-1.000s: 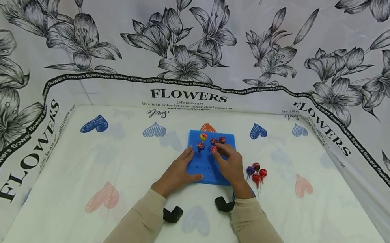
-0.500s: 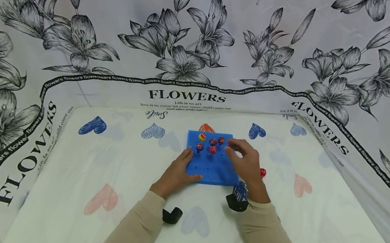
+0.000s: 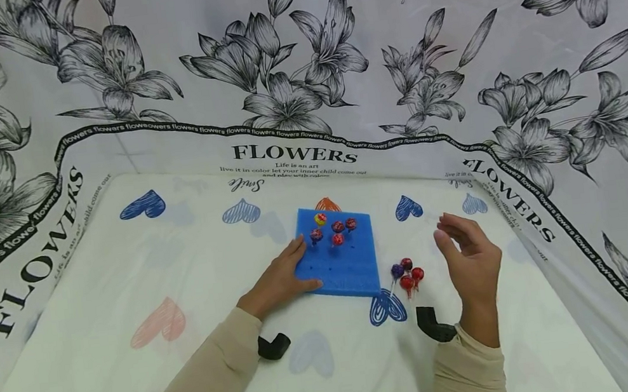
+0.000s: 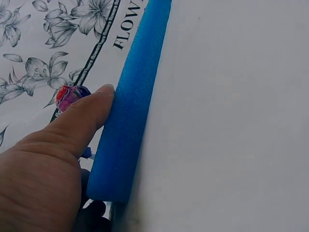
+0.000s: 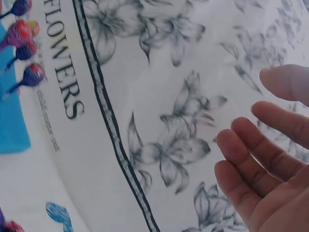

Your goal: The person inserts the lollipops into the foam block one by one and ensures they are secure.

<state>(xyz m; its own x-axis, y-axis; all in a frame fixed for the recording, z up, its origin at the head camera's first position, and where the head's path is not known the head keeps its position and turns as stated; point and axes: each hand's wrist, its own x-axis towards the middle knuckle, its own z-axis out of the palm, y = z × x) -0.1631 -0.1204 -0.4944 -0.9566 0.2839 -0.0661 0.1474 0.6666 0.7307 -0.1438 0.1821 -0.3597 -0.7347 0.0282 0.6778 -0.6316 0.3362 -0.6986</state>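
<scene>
A blue foam block (image 3: 350, 269) lies on the table, with several wrapped lollipops (image 3: 338, 239) standing upright by their sticks in its far half. Small holes dot its bare near part. My left hand (image 3: 276, 273) rests against the block's near left corner, fingers straight along the left edge. In the left wrist view, the thumb (image 4: 91, 111) presses on the block's side. My right hand (image 3: 473, 262) is raised to the right of the block, fingers loosely bent and apart from the thumb. Nothing is in it in the right wrist view. Nearest it lies a bunch of loose lollipops (image 3: 406, 282).
A white tablecloth (image 3: 210, 245) printed with hearts covers the table. A flower-printed curtain (image 3: 160, 46) hangs behind it and folds along both sides. Black wrist mounts (image 3: 436, 327) stick out from both sleeves.
My right hand has drawn away from the lollipops in the block, moving right past the loose bunch, which shows again. My left hand stays at the block. The head view has shifted slightly.
</scene>
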